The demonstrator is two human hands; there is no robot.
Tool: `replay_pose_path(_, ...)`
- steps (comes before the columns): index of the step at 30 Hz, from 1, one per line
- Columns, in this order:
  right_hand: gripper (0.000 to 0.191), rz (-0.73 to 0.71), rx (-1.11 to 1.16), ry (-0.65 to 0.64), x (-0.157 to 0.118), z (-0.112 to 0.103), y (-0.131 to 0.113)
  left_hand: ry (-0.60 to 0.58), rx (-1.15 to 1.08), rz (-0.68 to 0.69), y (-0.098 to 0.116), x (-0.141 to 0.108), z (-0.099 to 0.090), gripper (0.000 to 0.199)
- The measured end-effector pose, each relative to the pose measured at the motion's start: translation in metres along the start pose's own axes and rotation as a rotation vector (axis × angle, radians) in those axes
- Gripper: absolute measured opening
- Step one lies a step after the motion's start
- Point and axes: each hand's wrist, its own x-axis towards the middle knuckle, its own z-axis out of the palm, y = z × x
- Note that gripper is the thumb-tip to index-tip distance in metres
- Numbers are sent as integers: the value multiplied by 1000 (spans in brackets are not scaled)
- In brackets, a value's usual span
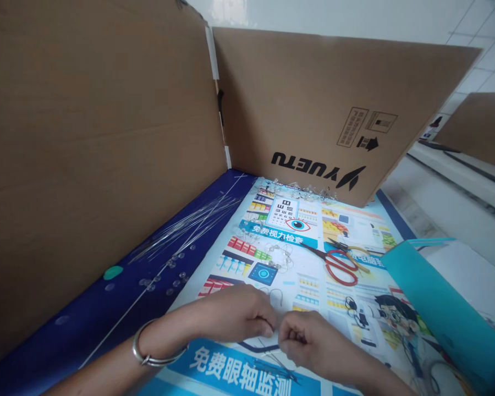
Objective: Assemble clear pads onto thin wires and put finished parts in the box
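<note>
Wire pieces (278, 256) on a printed poster (313, 297), left hand (231, 316) and right hand (301, 338) meeting at the near side.
Fingers (268, 329) curled together, clamped on something too small to make out, maybe thin wire. Several beaded wire clusters lie finished-looking on the poster, more along the far cardboard (334, 104). Left on the blue mat (66, 341): straight wires (193, 223) and loose clear beads (165, 272), apparently unused. Red-handled scissors (340, 267) lie right of the hands.
</note>
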Motion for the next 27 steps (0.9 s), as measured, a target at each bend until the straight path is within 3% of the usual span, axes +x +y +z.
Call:
replay_pose_path(5,9,15,202,77,3,2,4,-10,-10,-26,6,-1,3,20)
replay_pose_path(13,8,-3,262,201,6,-2,1,124,126,-117,9,5,12,16)
replay_pose_path(18,14,-19,-27,235,5,-6,1,193,436,-152,7,10,18,15)
replay_pose_path(22,16,-66,-267,285,5,-6,4,223,530,-113,8,12,21,8)
replay_pose_path(27,20,-68,-368,273,5,-5,5,252,596,-79,7,13,21,12)
